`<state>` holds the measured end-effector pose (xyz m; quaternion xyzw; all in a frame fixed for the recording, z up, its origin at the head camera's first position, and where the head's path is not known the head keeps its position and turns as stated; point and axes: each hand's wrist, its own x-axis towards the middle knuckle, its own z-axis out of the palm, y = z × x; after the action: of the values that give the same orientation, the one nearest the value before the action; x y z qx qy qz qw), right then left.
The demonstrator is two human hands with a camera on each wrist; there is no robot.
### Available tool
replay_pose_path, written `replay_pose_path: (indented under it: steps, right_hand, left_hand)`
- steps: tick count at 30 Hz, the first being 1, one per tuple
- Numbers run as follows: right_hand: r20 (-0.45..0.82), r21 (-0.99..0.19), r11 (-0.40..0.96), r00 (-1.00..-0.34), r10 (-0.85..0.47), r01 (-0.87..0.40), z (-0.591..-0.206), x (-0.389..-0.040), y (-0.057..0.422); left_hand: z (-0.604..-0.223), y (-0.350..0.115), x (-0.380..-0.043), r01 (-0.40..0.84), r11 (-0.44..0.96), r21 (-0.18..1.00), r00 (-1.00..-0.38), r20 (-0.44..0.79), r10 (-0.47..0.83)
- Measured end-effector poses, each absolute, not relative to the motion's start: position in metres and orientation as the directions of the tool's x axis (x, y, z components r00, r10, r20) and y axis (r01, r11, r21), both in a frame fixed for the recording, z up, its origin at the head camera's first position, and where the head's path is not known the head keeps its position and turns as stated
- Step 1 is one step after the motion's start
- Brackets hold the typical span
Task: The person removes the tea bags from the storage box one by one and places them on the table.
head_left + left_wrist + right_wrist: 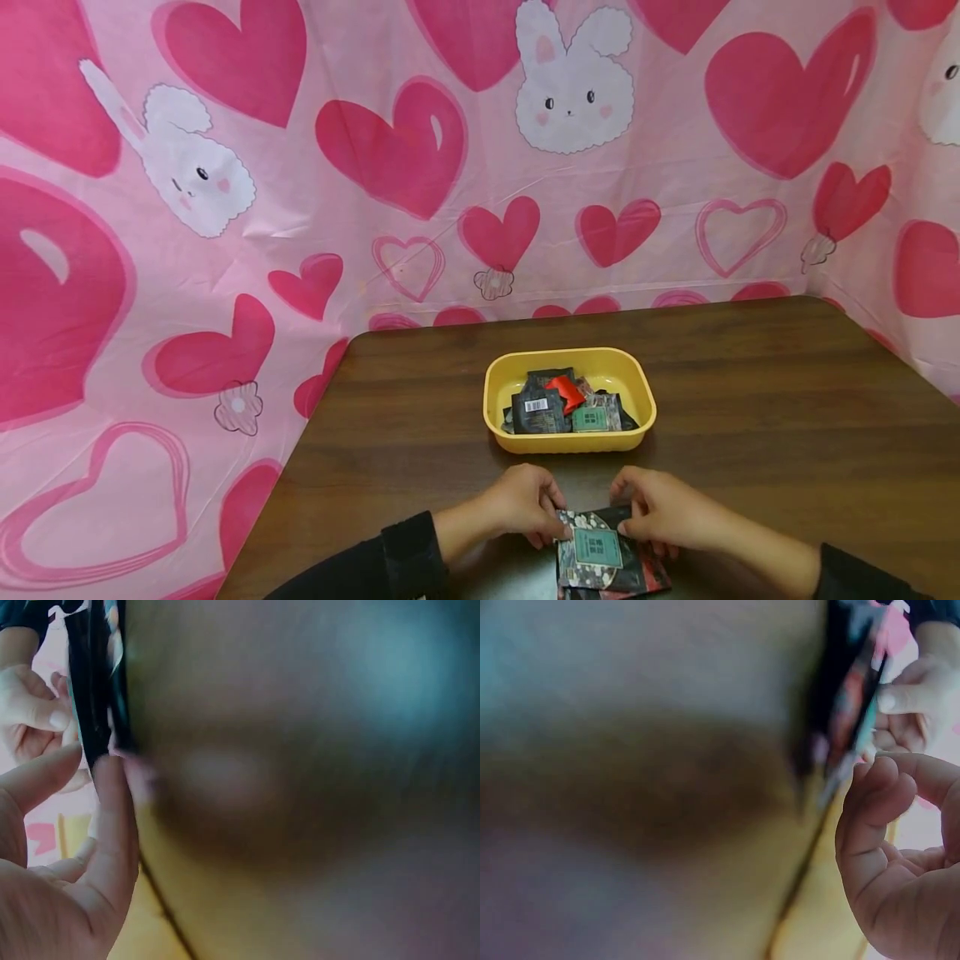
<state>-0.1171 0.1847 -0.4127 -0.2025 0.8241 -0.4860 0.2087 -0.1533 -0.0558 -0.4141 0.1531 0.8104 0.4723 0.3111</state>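
Observation:
Both hands hold a small stack of flat sachets at the table's front. The top sachet [597,547] is black with pale flowers and a green label; a black and red sachet [657,575] sticks out beneath it. My left hand [525,504] pinches the upper left edge, and in the left wrist view the dark sachets [88,697] stand edge-on between thumb and fingers. My right hand [666,510] grips the right side, thumb on top and other fingers curled below. The right wrist view has the sachets [849,712] edge-on beside the curled fingers.
A yellow plastic basket [570,444] stands just beyond the hands. Inside lie several dark sachets [542,414] and a small red packet [566,392]. The brown wooden table [750,400] reaches back to a pink cloth backdrop [525,167] with hearts and rabbits.

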Motion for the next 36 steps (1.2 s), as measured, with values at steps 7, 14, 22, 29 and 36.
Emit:
replay_pose_path:
  steps: [7, 14, 22, 29, 36]
  right_hand:
    - [-0.059, -0.858, 0.476, -0.883, -0.466, -0.194, -0.373, -0.145, 0.187]
    - [-0.075, -0.899, 0.43, -0.935, -0.347, -0.088, -0.349, -0.193, 0.182]
    - [-0.182, -0.889, 0.457, -0.942, -0.283, 0.034, -0.375, -0.234, 0.154]
    - [-0.21, -0.898, 0.431, -0.947, -0.244, 0.089, -0.393, -0.248, 0.137]
    - [-0.241, -0.893, 0.43, -0.948, -0.209, 0.132, -0.397, -0.248, 0.13]
  left_hand:
    - [-0.38, -0.06, -0.177, 0.248, 0.561, 0.79, -0.807, -0.152, 0.571]
    - [-0.34, -0.063, -0.236, 0.246, 0.622, 0.743, -0.877, -0.101, 0.469]
    - [-0.344, -0.054, -0.283, 0.297, 0.847, 0.44, -0.893, -0.185, 0.41]
    - [-0.361, -0.038, -0.289, 0.376, 0.909, 0.18, -0.891, -0.201, 0.408]
    - [-0.367, -0.04, -0.289, 0.311, 0.923, 0.227, -0.915, -0.19, 0.356]
